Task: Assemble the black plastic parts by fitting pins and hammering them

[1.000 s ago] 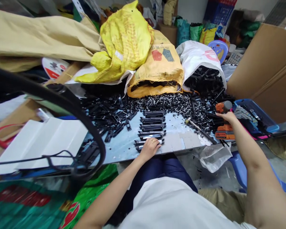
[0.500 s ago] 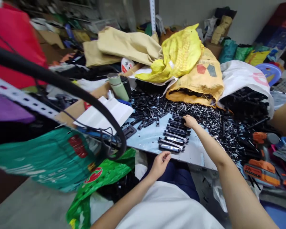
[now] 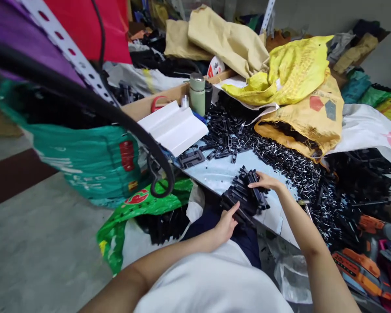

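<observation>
Just bunched spaced black parts into one near cluster on table, pinching some with right hand; cannot tell grip of left hand.

drill 1 | green flask 1 | folded white sheet 1 | black parts uncountable

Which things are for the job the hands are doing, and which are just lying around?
For the job:
- black parts, with the left hand and right hand on them
- probably the orange drill, in neither hand

Likely just lying around:
- green flask
- white sheet
</observation>
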